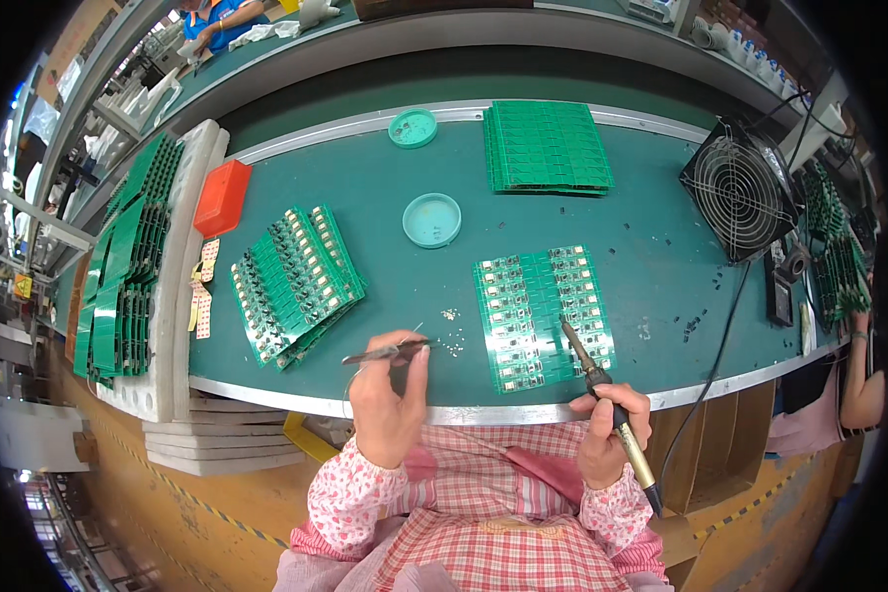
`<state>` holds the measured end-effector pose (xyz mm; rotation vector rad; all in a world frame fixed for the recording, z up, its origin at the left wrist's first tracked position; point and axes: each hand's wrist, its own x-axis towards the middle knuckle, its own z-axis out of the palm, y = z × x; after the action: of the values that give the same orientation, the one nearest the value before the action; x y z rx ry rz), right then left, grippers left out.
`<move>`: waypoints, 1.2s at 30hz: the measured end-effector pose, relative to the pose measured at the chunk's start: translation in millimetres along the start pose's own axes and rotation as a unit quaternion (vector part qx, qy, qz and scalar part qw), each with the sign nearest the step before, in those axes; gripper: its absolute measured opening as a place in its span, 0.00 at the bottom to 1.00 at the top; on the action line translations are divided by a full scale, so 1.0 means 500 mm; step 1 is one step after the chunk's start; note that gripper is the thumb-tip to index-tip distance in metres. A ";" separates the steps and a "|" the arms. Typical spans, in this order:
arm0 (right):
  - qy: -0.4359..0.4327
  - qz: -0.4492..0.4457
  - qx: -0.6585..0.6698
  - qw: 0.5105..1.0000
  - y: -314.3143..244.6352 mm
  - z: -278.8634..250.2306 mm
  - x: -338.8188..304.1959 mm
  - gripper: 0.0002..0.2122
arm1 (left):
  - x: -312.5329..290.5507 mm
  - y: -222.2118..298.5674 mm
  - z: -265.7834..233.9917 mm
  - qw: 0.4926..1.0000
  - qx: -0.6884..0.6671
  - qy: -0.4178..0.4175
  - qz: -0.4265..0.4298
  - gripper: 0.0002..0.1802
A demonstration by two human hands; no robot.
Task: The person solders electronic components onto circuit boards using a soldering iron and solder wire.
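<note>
My left hand [388, 403] pinches metal tweezers [390, 350] that point right, with a thin solder wire beside them, near small loose parts [452, 340] on the green bench. My right hand [610, 434] grips a soldering iron [587, 360]; its tip rests over the lower right of a green circuit board panel [543, 311] lying flat before me. Both hands hover at the bench's near edge [464, 414].
A stack of populated boards [296, 281] lies left of centre, bare panels [546, 146] at the back. Two teal round lids [431, 219] [412, 127], an orange box [221, 197], a black fan [740, 189], board racks [128, 257] on foam. A co-worker's arm [863, 385] at right.
</note>
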<state>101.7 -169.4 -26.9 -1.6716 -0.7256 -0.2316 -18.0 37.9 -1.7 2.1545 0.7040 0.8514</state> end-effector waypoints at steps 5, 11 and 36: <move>-0.005 0.011 0.000 1.000 0.002 -0.002 -0.002 0.07 | 0.004 0.003 0.003 0.999 0.047 -0.001 0.017 0.07; -0.006 0.000 -0.003 1.000 0.004 -0.002 0.000 0.07 | 0.003 -0.001 0.002 0.999 0.050 -0.005 0.020 0.07; -0.019 0.005 -0.009 1.000 0.000 -0.005 0.002 0.06 | -0.004 0.015 0.008 0.998 0.014 -0.026 0.055 0.07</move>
<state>103.1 -171.6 -25.8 -1.6998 -0.7466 -0.1998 -14.7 30.2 1.3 2.2480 0.5793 0.8442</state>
